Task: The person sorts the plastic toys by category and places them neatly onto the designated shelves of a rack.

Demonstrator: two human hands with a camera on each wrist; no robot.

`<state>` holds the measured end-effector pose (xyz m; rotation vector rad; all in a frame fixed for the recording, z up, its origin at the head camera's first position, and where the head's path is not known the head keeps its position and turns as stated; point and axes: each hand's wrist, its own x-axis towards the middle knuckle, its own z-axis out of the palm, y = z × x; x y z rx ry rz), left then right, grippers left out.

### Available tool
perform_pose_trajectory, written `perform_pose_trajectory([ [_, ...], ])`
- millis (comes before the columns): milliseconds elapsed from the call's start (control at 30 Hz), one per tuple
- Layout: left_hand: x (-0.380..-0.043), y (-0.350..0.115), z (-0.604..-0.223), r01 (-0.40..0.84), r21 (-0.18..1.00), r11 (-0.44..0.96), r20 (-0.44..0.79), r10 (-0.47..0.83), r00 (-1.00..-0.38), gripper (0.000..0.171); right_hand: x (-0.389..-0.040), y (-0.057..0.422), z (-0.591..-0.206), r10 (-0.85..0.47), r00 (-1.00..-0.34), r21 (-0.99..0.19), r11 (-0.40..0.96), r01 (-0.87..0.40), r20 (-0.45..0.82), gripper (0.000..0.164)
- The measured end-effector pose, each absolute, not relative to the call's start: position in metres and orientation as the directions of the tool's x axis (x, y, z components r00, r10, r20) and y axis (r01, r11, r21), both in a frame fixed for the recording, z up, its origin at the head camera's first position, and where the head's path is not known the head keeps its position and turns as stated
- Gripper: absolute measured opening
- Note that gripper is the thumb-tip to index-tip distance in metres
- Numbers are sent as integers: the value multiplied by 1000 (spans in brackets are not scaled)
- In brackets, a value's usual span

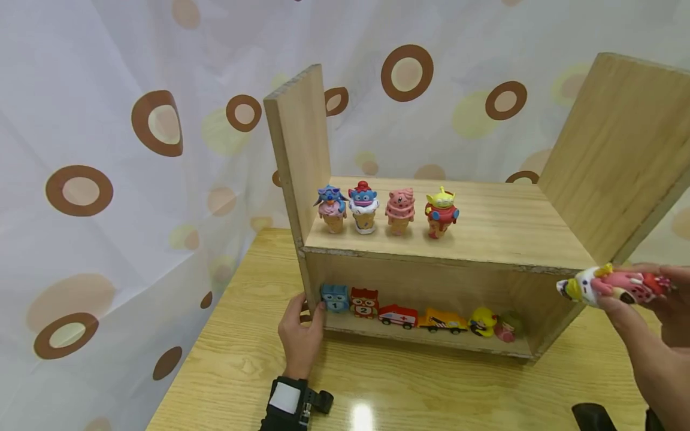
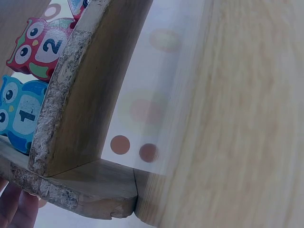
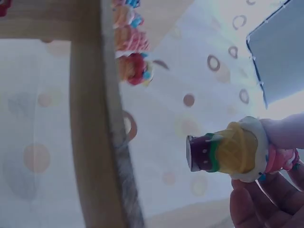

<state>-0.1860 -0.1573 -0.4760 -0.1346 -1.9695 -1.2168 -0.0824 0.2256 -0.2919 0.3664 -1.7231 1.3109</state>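
Note:
My right hand (image 1: 649, 344) pinches an ice-cream-cone figurine (image 1: 625, 288), held sideways near the right end of a wooden shelf (image 1: 507, 224). In the right wrist view this figurine (image 3: 235, 149) shows a yellow cone with a green band and dark purple tip. At the shelf's lower left, my left hand (image 1: 302, 338) grips the side panel's front edge. Its fingers (image 2: 19, 209) show at the panel's outer side in the left wrist view. On the upper board stand four-sided space and cone figurines: a blue one (image 1: 332, 208), a red-hatted one (image 1: 363, 207), a pink one (image 1: 400, 211) and a red-and-yellow one (image 1: 442, 212).
The lower shelf holds a blue owl block (image 1: 335, 298), a red owl block (image 1: 365, 303), an ambulance (image 1: 398, 316), a yellow truck (image 1: 443, 321), a yellow duck (image 1: 483, 321) and a pink-and-green figure (image 1: 508, 327). Tall side panels (image 1: 620, 149) flank the upper board.

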Motion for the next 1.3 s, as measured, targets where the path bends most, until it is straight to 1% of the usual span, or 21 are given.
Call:
perform_pose_trajectory([
  [33, -186, -157, -476, 470, 704, 532, 676, -301, -672, 28, -86, 223, -284, 271, -547, -608, 426, -670, 792, 43],
  [100, -187, -158, -477, 475, 702, 531, 679, -299, -670, 28, -95, 217, -271, 242, -554, -599, 440, -669, 797, 44],
  [200, -188, -158, -477, 480, 695, 536, 687, -296, -664, 28, -106, 207, -254, 162, -584, -578, 489, -652, 796, 46],
  [267, -188, -158, -477, 481, 694, 535, 687, -294, -664, 28, -114, 198, -245, 126, -591, -567, 495, -659, 797, 50],
  [333, -188, -158, -477, 485, 689, 538, 692, -290, -661, 28, -122, 192, -239, 105, -603, -550, 552, -627, 791, 51],
  [367, -188, -158, -477, 487, 689, 537, 692, -288, -662, 28, -126, 189, -237, 97, -607, -548, 558, -623, 789, 51],
  [433, -188, -158, -478, 488, 686, 539, 694, -287, -660, 29, -135, 185, -236, 98, -614, -550, 570, -610, 783, 54],
  [467, -188, -158, -478, 487, 687, 540, 693, -287, -661, 29, -138, 184, -236, 87, -628, -544, 599, -587, 773, 55],
  [600, -187, -158, -478, 482, 692, 537, 688, -289, -666, 29, -152, 179, -236, 71, -676, -564, 618, -548, 734, 53],
  [767, -187, -158, -478, 487, 693, 532, 688, -286, -667, 29, -163, 176, -237, 62, -701, -565, 644, -516, 711, 52],
  [967, -188, -158, -480, 492, 694, 526, 689, -288, -665, 28, -173, 173, -239, 47, -743, -566, 680, -466, 667, 52],
  [1300, -187, -159, -479, 488, 699, 523, 683, -288, -671, 28, -178, 169, -241, 3, -780, -573, 680, -457, 626, 52],
])
